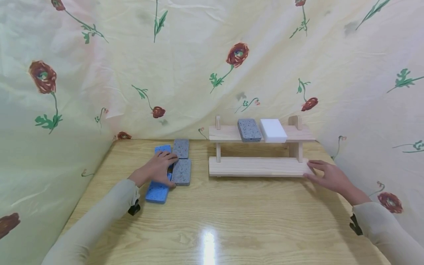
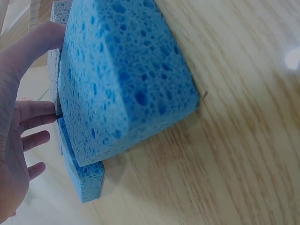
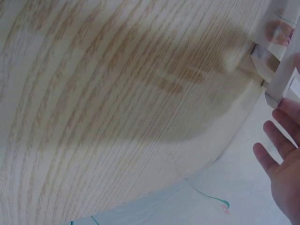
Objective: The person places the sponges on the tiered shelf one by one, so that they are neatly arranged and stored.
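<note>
In the head view my left hand (image 1: 159, 168) reaches over the sponges on the left. Its thumb and fingertips pinch the nearer grey sponge (image 1: 183, 172) at its two ends. A second grey sponge (image 1: 181, 148) lies just behind that one. Two blue sponges, a front one (image 1: 157, 192) and a back one (image 1: 162, 148), lie under and beside this hand; the front one (image 2: 136, 79) fills much of the left wrist view. My right hand (image 1: 331, 179) grips the right end of the small wooden shelf (image 1: 258, 167), thumb at the lower board's front edge.
On the shelf's upper board rest a grey sponge (image 1: 250, 130) and a white block (image 1: 273, 130), side by side. Flowered cloth (image 1: 185, 73) hangs behind and along both sides of the wood-grain table (image 1: 238, 213).
</note>
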Available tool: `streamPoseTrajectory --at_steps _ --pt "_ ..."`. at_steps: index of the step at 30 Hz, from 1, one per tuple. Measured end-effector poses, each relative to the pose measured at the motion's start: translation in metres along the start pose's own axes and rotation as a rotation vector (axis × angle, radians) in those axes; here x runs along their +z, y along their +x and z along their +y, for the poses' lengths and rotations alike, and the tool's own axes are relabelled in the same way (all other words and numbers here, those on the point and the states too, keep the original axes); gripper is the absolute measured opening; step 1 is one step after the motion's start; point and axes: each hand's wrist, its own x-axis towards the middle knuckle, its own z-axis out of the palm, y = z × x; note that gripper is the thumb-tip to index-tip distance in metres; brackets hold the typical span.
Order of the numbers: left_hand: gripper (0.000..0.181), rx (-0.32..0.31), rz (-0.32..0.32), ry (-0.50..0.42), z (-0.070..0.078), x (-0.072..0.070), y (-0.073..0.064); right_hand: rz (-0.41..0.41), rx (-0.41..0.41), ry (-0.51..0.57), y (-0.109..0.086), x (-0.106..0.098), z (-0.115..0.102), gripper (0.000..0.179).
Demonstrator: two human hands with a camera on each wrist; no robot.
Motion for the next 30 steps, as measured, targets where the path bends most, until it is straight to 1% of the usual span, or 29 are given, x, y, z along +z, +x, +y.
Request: streamPoseTrajectory --at_steps 8,12,17,24,30 --pt "0.103 0.017 -0.003 -0.003 0.0033 0.0006 -0.0012 -0.001 -0.006 0.001 -0.0018 -0.0004 -0.0012 0.059" --pt "0.102 0.006 -0.004 -0.023 0.0058 -0.0005 -0.0016 -0.005 -0.007 0.0 -0.0019 -0.0006 -0.0016 0.059" --pt "0.104 -0.008 -0.01 -0.033 0.0071 0.0007 -0.0015 0.003 -0.028 0.003 0.0006 -0.0017 -0.0004 0.057" --pt "0.107 -0.021 -0.012 -0.066 0.0062 0.0017 -0.0019 -0.045 -0.008 0.009 0.0047 -0.0038 0.001 0.06" --pt "0.108 -0.009 -0.003 -0.074 0.0058 0.0012 -0.0019 -0.08 0.018 0.007 0.0034 -0.0051 -0.0002 0.062"
